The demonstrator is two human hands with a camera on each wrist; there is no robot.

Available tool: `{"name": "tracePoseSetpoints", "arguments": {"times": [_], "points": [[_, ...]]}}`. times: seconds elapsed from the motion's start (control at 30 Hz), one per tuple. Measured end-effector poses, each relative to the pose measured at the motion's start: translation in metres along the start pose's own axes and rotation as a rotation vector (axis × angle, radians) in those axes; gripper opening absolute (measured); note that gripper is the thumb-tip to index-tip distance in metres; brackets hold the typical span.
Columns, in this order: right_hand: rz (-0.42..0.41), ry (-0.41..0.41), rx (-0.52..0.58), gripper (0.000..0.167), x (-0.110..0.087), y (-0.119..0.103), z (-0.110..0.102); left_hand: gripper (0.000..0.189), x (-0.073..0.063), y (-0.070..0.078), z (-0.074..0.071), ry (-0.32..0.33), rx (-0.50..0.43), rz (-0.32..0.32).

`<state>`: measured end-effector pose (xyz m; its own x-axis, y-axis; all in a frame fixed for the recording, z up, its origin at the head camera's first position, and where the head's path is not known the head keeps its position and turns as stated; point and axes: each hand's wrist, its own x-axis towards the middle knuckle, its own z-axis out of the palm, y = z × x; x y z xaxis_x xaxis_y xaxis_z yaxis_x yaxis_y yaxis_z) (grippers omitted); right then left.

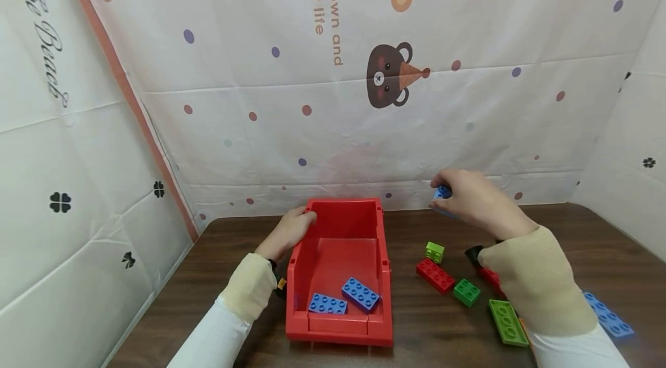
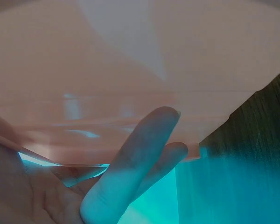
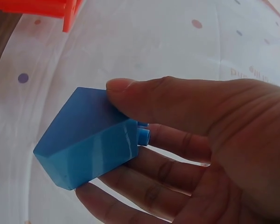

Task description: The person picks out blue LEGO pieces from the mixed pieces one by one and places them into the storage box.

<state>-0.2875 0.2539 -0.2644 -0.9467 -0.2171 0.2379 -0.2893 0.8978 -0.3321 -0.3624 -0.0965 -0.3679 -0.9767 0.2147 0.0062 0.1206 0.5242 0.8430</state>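
Above the far right part of the table (image 1: pixel 224 246), in front of the patterned cloth (image 1: pixel 468 142), the right hand (image 1: pixel 476 200) pinches a blue block (image 3: pixel 86 144), thumb on one flat face and fingers along the opposite side, with studs showing toward the palm. The left hand (image 1: pixel 288 233) grips the left wall of a red bin (image 1: pixel 387 298), thumb over the rim; its wrist view is too washed out to tell every finger's place. The block looks like hard plastic, so it should be light, stiff and not at all fragile, though its smooth sides (the slanted end above all) could slide under a loose pinch; two opposing flat faces near the studs seem the surest hold. The bin likewise looks light and rigid, best held by its rim. Counted out, there is one block in the right hand and one bin, with two blue bricks (image 1: pixel 361 295) lying inside near its front edge. To the bin's right lie one lime brick (image 1: pixel 435 252), one red brick (image 1: pixel 435 275), one green brick (image 1: pixel 466 293), one light-green plate (image 1: pixel 507 322), one blue plate (image 1: pixel 607 316), and, partly hidden by the right sleeve (image 1: pixel 546 287), one red piece (image 1: pixel 490 280) and an orange sliver (image 1: pixel 525 330).
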Motion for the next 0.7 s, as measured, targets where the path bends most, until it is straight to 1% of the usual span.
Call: {"name": "tracePoseSetpoints", "arguments": {"times": [0.23, 0.37, 0.7], "points": [[-0.042, -0.008, 0.007, 0.04, 0.002, -0.013, 0.007, 0.041, -0.001, 0.0, -0.001, -0.009, -0.014, -0.001], [-0.042, -0.009, 0.017, 0.041, 0.005, -0.022, 0.013, 0.042, -0.002, -0.001, -0.001, -0.014, -0.018, -0.002], [-0.044, -0.028, 0.058, 0.041, 0.008, -0.042, 0.021, 0.035, 0.001, 0.001, 0.0, -0.004, -0.016, -0.013]]}}
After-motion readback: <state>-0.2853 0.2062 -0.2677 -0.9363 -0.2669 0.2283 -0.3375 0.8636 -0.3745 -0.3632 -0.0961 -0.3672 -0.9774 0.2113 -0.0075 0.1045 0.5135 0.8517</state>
